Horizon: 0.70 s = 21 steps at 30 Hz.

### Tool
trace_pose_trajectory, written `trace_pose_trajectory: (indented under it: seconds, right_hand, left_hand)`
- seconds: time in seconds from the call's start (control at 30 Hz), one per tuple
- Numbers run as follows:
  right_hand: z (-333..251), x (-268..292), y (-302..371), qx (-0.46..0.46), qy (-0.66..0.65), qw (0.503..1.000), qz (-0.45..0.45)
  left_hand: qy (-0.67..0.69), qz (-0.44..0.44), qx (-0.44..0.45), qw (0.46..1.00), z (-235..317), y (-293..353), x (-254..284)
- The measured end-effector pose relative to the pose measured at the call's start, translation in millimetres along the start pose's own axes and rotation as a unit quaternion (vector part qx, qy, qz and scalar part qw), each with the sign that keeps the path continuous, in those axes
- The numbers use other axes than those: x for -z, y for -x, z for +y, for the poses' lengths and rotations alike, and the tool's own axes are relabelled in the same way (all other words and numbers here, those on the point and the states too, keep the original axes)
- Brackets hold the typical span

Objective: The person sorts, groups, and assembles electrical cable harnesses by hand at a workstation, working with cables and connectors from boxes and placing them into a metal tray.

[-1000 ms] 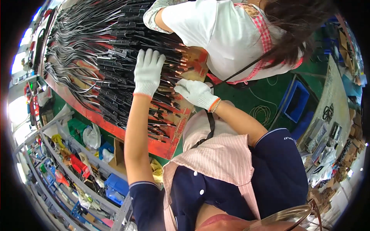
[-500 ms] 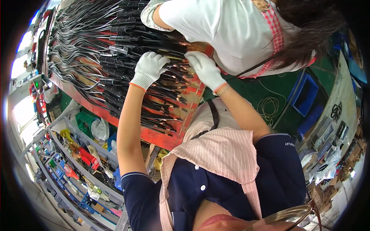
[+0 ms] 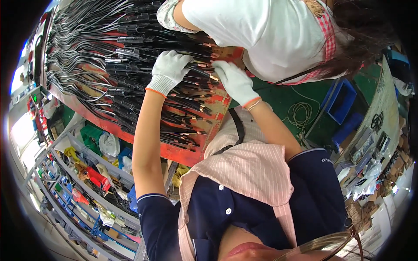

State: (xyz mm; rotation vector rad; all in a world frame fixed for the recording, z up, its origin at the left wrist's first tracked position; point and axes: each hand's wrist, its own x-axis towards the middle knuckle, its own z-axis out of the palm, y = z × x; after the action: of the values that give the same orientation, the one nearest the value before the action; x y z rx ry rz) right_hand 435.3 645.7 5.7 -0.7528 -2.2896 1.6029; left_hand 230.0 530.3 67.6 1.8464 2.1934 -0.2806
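Observation:
Many black cables with bare copper ends lie in rows across a red table. My left hand, in a white knit glove, is closed on a black cable whose copper tip points to the right. The fingertips are partly hidden, so how many cables are in the grip is unclear. To the right of that tip is my right hand, also gloved, its fingers stretched out beside the copper ends. Nothing shows in it. Black plastic sleeves or housings surround the cables to the left of my hands.
A co-worker in a white top stands close at the table's far right side. Crowded shelving is at the left. A coiled cord and a blue crate lie on the green floor, beside a cluttered bench at right.
My left hand has risen slightly, and the cable's copper tip now stands out clearly between my hands. My right hand has shifted slightly right and down. The co-worker has leaned a little to the right.

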Motion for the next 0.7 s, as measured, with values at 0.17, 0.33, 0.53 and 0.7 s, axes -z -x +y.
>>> trace_pose_trajectory:
  seconds: [0.17,0.33,0.53,0.7]
  right_hand:
    - [8.4,8.1,-28.3,-0.04,0.385,0.913,-0.126]
    - [3.1,10.0,-21.3,-0.035,0.329,0.921,-0.205]
    - [19.2,4.6,-7.9,-0.14,0.155,0.946,-0.246]
    - [-4.0,17.1,-4.3,-0.17,0.06,0.951,-0.253]
  left_hand:
    - [-0.002,-0.002,0.02,1.0,7.1,-2.0,0.7]
    - [-0.062,-0.152,0.046,0.985,11.0,-17.8,9.8]
    - [-0.051,-0.224,0.042,0.972,12.3,-33.6,25.5]
    - [-0.058,-0.197,0.014,0.979,2.2,-35.1,16.0]
